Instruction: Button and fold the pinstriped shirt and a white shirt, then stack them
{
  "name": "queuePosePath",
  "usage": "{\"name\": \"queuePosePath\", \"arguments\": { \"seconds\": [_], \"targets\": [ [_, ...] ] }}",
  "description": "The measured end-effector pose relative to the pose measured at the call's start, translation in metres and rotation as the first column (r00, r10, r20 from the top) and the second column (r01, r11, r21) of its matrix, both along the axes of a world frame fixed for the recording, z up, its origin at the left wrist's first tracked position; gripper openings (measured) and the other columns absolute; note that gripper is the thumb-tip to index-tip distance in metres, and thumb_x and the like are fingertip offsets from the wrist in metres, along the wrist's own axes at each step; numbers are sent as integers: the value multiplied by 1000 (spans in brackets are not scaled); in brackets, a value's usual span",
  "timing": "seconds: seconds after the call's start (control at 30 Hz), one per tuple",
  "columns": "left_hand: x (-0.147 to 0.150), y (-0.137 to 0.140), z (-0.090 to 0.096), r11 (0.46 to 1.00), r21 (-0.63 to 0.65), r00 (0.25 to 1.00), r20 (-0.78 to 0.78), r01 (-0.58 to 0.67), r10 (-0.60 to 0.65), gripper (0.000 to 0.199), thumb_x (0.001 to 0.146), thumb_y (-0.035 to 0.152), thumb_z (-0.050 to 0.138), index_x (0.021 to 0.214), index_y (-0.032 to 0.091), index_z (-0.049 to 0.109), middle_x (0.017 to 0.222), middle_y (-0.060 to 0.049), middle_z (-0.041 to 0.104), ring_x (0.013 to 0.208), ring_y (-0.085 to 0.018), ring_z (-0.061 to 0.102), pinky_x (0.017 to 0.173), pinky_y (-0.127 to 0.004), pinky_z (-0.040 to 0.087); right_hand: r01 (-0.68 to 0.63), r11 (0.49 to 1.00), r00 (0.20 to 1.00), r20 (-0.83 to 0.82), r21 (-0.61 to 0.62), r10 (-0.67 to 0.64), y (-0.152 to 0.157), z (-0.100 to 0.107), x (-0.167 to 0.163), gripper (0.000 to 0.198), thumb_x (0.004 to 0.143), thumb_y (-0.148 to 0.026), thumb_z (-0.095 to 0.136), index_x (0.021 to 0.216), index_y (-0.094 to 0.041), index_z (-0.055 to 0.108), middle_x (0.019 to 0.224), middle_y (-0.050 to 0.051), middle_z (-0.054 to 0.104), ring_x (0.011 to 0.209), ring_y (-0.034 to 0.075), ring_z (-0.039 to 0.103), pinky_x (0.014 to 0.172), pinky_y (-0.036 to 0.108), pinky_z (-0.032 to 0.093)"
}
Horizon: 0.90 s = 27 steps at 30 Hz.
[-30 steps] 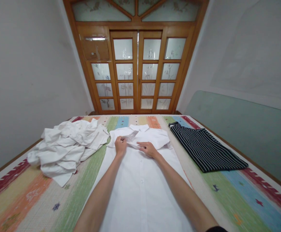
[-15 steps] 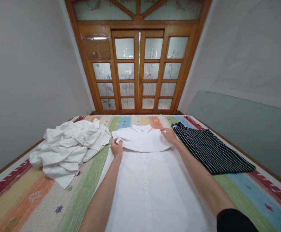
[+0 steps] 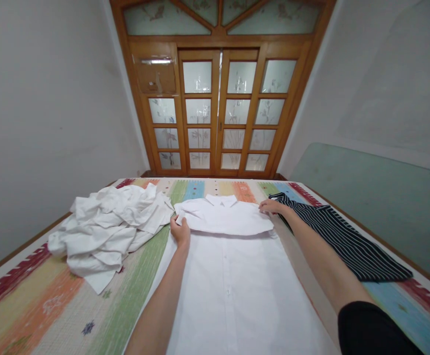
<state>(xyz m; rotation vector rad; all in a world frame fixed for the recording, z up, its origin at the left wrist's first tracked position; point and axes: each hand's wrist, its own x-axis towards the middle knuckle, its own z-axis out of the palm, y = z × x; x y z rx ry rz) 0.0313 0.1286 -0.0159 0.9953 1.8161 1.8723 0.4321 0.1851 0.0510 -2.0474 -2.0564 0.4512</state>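
A white button-front shirt (image 3: 233, 281) lies spread flat in front of me, its body running toward me. Across its top is a white section with a collar (image 3: 221, 200), whose lower edge overlaps the buttoned front. My left hand (image 3: 181, 231) is closed on the left edge of this section, thumb on top. At the opposite side, my right hand (image 3: 272, 206) touches the upper right edge by the shoulder; its fingertips are bent over the cloth and partly hidden. The right forearm passes over the inner edge of the striped cloth.
A crumpled heap of white cloth (image 3: 115, 227) lies to the left. On the right rests a folded black garment with white stripes (image 3: 340, 236). Everything lies on a colourful striped cover (image 3: 133, 276). Beyond stand wooden doors with glass panes (image 3: 218, 113); a pale green panel (image 3: 377, 172) leans at right.
My right hand has moved a little to the right along the shirt's edge. The striped garment's near end appears shifted right. My left hand keeps its grip, and the view has swung slightly.
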Motion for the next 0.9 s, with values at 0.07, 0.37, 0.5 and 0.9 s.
{"name": "queuePosePath", "arguments": {
  "seconds": [0.07,0.37,0.5,0.9],
  "targets": [
    [0,-1,0,1000,3,1000,4,-2,2,17,73,21,56,90,21,55,89,-5,65,85,-21,63,84,-35,49,16,1000,999,36,8,-17,2,-1,4,9,66,-13,64,67,-16,73,61,0,68,60,14,61,57,20,44],
    [-2,-1,-2,993,30,993,-39,-114,116,25,75,11,56,97,21,49,99,-7,60,100,-22,60,96,-38,44,88,981,986,126,171,-111,-1,-16,12,12,78,-20,60,79,-14,70,86,9,73,80,18,65,70,24,45],
    [0,0,-3,996,30,991,-101,-85,87,36,72,5,55,104,19,49,108,-10,56,110,-23,56,103,-40,39,99,975,982,137,199,-128,-5,-22,9,12,77,-22,64,83,-15,70,85,9,72,80,20,65,72,25,45],
    [15,-18,7,996,75,796,-605,54,3,44,74,3,50,113,18,62,143,-13,42,141,-30,30,116,-53,22,-388,916,920,107,105,377,-75,-1,-12,61,67,-27,71,126,-17,57,114,10,60,87,20,61,82,31,49]
  ]
}}
